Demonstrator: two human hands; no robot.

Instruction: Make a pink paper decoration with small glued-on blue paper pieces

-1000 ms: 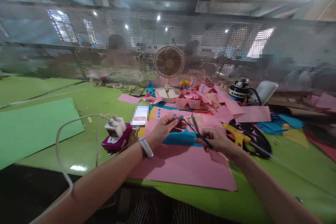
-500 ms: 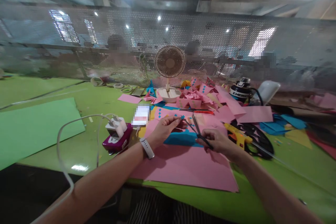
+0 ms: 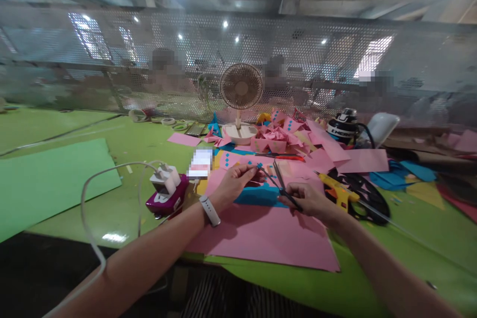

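Note:
My right hand (image 3: 304, 198) grips a pair of dark scissors (image 3: 282, 192) by the handles, its blades spread apart and pointing away to the left. Between the thumb and fingers of my left hand (image 3: 237, 182) is a small blue paper piece (image 3: 260, 165), close to the tip of one blade. Below both hands lie a blue paper strip (image 3: 261, 197) and a large pink sheet (image 3: 261, 236). Pink paper with small blue diamonds (image 3: 227, 160) is just beyond my left hand.
A yellow glue gun (image 3: 338, 193) rests by a black tray on the right. Behind are a small fan (image 3: 241, 87), a heap of pink paper pieces (image 3: 278, 136) and a bottle (image 3: 342, 126). White chargers (image 3: 166, 180) on a purple block, a phone (image 3: 200, 164) and a green sheet (image 3: 55, 179) are left.
Almost nothing differs. Both hands and the open scissors keep nearly the same place, and the view has shifted very slightly.

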